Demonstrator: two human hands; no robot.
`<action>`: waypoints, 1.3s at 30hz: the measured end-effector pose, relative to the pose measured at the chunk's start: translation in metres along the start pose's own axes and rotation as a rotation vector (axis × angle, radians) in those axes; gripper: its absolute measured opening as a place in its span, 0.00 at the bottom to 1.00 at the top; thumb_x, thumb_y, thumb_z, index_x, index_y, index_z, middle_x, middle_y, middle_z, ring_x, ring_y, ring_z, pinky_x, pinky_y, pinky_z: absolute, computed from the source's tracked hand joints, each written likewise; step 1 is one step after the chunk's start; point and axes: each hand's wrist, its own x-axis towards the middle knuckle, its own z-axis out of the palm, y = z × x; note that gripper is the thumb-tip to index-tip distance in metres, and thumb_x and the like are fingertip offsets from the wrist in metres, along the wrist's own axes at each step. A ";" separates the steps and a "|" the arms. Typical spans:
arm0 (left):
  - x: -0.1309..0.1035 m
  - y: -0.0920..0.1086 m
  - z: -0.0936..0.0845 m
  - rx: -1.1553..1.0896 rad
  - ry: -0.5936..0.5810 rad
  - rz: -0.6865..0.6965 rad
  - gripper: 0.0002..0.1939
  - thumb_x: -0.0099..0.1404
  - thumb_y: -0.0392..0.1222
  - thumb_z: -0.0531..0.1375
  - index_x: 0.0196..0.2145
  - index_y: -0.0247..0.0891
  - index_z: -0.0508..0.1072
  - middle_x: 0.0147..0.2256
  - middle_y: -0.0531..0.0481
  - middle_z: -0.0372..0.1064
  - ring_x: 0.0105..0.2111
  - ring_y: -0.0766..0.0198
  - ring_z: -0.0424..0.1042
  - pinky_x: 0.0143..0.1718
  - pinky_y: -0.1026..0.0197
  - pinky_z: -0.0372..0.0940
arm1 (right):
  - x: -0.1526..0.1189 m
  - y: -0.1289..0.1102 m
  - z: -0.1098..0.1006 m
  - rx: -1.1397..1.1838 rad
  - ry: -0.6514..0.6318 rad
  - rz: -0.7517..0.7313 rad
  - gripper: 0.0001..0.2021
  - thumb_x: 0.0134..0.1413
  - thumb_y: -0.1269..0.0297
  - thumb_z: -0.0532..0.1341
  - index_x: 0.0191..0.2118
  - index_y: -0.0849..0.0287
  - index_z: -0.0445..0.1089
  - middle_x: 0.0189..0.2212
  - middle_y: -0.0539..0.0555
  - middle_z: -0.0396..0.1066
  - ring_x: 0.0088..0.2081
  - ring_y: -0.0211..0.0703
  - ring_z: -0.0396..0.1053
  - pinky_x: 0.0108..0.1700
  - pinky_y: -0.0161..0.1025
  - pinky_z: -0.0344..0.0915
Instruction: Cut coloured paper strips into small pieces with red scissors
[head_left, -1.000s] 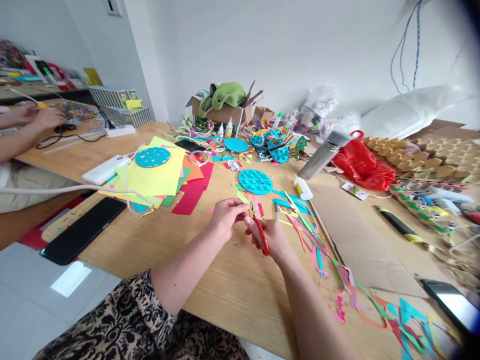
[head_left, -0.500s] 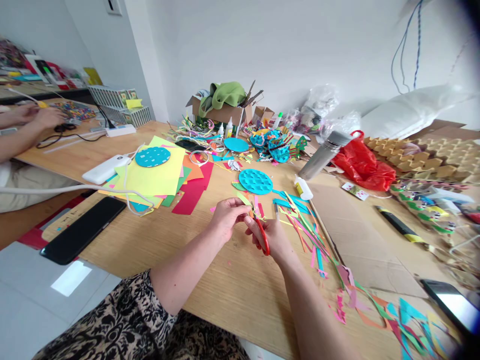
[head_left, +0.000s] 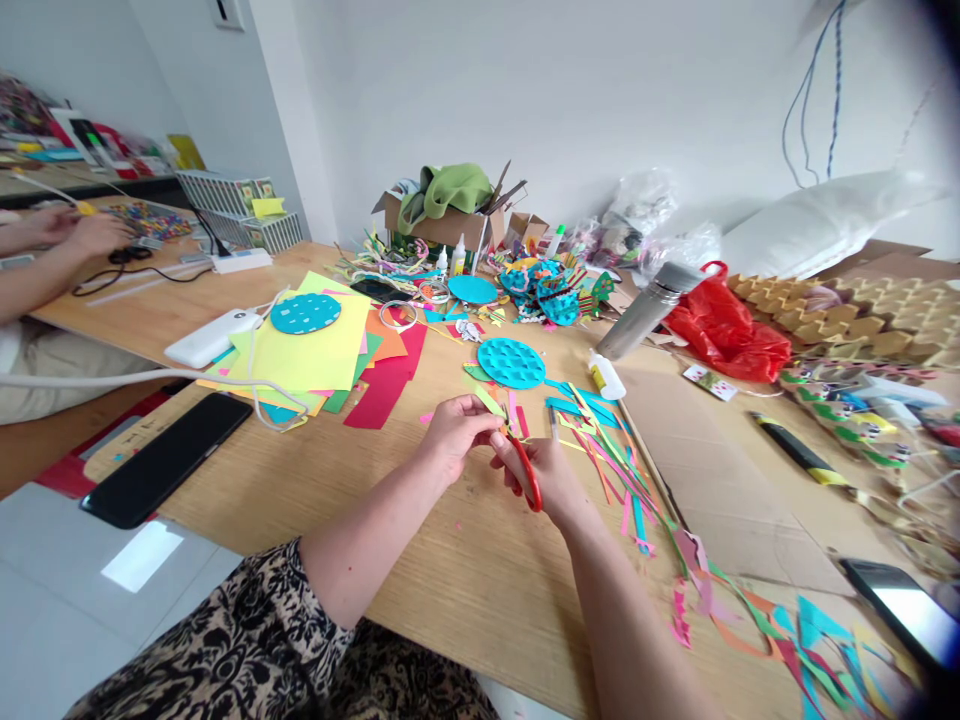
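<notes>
Between the fingertips of my left hand (head_left: 457, 435) is a small yellow-green paper strip (head_left: 489, 401). My right hand (head_left: 547, 475) is closed around red-handled scissors (head_left: 531, 476), whose blades point away from me and meet the strip near my left fingertips. The exact spot where blades and paper touch is partly hidden by my fingers. Just beyond my hands lies a blue oval (head_left: 511, 363) with a raised pattern. Right of them, cut paper strips (head_left: 611, 450) in several colours are strewn beside a white glue bottle (head_left: 606, 377).
Coloured sheets (head_left: 300, 350) with a dotted blue oval (head_left: 305, 314) lie left, near a black phone (head_left: 166, 458). A steel flask (head_left: 649, 310), a cardboard sheet (head_left: 720, 470) and a cutter knife (head_left: 799, 448) are on the right. Another person's hands (head_left: 94, 236) work at far left.
The scissors' handles have shifted very slightly in my right hand. A small curled bit of paper by the blades is less visible now. My left hand stays nearly still.
</notes>
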 end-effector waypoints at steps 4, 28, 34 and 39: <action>0.000 0.001 0.000 0.006 -0.006 -0.001 0.08 0.44 0.32 0.64 0.23 0.32 0.68 0.19 0.55 0.64 0.18 0.72 0.63 0.24 0.64 0.61 | 0.000 -0.001 0.000 -0.001 0.006 0.008 0.26 0.46 0.40 0.59 0.23 0.64 0.70 0.14 0.51 0.64 0.15 0.34 0.60 0.16 0.30 0.55; 0.003 0.000 -0.004 -0.007 -0.027 -0.036 0.10 0.43 0.31 0.65 0.27 0.32 0.69 0.20 0.54 0.65 0.18 0.72 0.64 0.25 0.64 0.61 | 0.000 -0.002 -0.002 0.004 -0.012 0.023 0.27 0.47 0.40 0.58 0.21 0.64 0.70 0.12 0.50 0.63 0.14 0.33 0.59 0.15 0.30 0.55; 0.007 -0.001 -0.008 0.046 -0.024 -0.035 0.10 0.43 0.31 0.65 0.27 0.32 0.71 0.24 0.52 0.68 0.20 0.71 0.65 0.26 0.64 0.62 | 0.000 0.000 -0.003 -0.028 -0.026 0.025 0.27 0.46 0.41 0.59 0.22 0.66 0.72 0.12 0.51 0.63 0.14 0.33 0.58 0.15 0.29 0.54; 0.008 0.000 -0.009 0.040 -0.047 -0.047 0.11 0.44 0.32 0.65 0.28 0.32 0.71 0.24 0.52 0.68 0.20 0.71 0.65 0.26 0.64 0.62 | 0.001 0.002 -0.004 -0.048 -0.019 0.015 0.26 0.47 0.43 0.59 0.23 0.66 0.73 0.12 0.52 0.64 0.13 0.33 0.58 0.15 0.29 0.55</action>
